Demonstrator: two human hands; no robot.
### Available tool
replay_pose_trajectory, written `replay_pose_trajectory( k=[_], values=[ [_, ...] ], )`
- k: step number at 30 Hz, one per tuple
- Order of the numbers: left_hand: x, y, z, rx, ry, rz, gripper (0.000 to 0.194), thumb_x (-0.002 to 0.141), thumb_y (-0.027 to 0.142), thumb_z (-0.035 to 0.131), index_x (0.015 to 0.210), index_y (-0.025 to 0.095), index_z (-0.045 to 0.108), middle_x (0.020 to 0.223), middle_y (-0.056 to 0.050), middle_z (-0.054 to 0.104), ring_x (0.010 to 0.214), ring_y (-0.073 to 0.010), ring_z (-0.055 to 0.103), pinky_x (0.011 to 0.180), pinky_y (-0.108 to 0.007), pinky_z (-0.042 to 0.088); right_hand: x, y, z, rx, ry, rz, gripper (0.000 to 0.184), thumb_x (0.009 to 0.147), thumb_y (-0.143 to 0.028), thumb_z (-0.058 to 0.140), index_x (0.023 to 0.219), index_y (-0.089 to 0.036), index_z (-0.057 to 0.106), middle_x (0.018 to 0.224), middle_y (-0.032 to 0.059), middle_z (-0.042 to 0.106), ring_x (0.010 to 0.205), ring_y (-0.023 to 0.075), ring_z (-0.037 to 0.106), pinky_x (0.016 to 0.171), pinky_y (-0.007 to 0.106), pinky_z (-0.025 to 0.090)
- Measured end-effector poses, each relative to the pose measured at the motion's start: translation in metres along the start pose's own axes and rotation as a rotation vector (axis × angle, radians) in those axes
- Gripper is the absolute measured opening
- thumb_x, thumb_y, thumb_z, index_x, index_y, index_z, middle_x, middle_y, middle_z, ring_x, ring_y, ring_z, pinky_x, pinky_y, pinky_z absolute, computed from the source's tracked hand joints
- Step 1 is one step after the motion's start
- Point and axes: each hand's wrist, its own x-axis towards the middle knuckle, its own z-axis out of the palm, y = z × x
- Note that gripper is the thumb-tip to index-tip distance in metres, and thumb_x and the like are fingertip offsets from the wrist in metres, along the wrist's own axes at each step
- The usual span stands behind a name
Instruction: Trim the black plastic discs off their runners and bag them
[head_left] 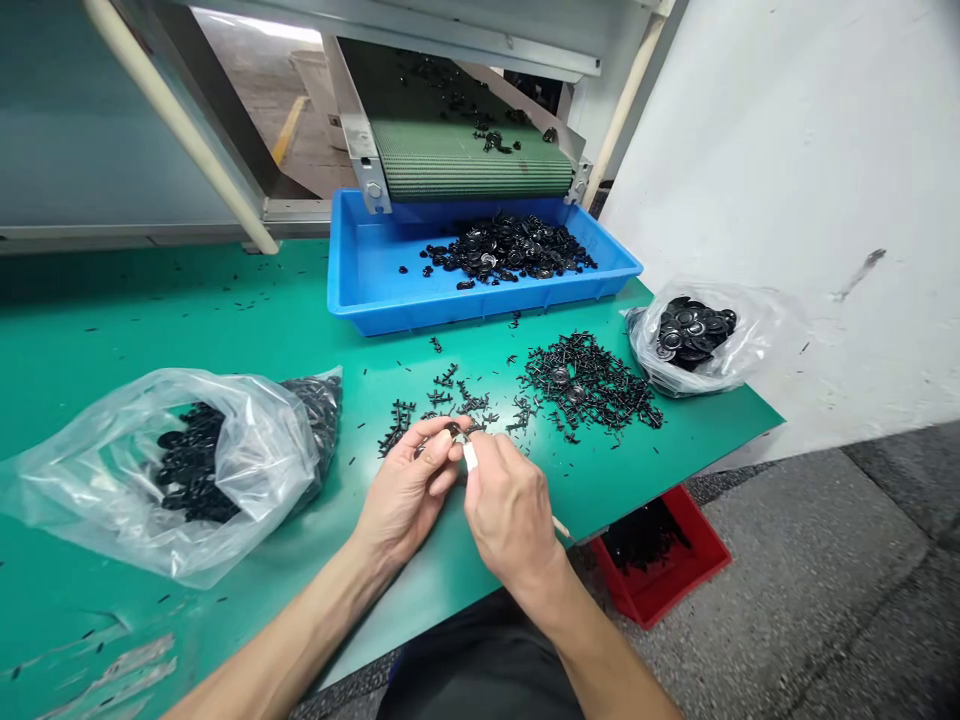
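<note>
My left hand (411, 480) pinches a small black plastic part (453, 428) between thumb and fingers, just above the table. Closed around a slim tool (470, 456) is my right hand (512, 505); the tool has a white wrapped section and a thin tip that meets the part. Its light-coloured rear end pokes out below the palm. I cannot make out the exact kind of tool. Beyond my fingertips lie small black branched pieces (442, 392), and to their right is a heap of short black scraps (589, 385) with a few round discs in it.
A blue tray (480, 312) of black round parts sits beneath the end of a green conveyor belt (472, 165). Clear plastic bags of black parts stand left (262, 430) and right (750, 330). A red bin (694, 570) is below the green table's (300, 300) right edge, beside a white wall.
</note>
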Motion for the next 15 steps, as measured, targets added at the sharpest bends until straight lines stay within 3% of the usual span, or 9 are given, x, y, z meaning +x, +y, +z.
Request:
replay_pose_trajectory(
  k=[9, 15],
  values=[
    [-0.0005, 0.0004, -0.0016, 0.104, 0.039, 0.053, 0.028, 0.068, 0.026, 0.088, 0.085, 0.013, 0.069, 0.075, -0.003, 0.069, 0.043, 0.0003, 0.036, 0.037, -0.009, 0.027, 0.0022, -0.0038, 0.0082, -0.076, -0.037, 0.039, 0.024, 0.098, -0.017, 0.040, 0.087, -0.019, 0.062, 0.081, 0.0074, 0.067, 0.073, 0.0189, 0.064, 0.057, 0.028, 0.034],
    [0.0000, 0.0043, -0.0032, 0.167, 0.012, 0.055, 0.027, 0.070, 0.028, 0.086, 0.085, 0.012, 0.070, 0.069, 0.001, 0.063, 0.042, 0.0008, 0.035, 0.038, -0.010, 0.027, 0.0101, 0.0005, -0.0006, 0.070, -0.210, 0.095, 0.020, 0.091, -0.013, 0.044, 0.093, -0.019, 0.063, 0.076, 0.0045, 0.068, 0.064, 0.0162, 0.060, 0.057, 0.028, 0.031]
  ],
)
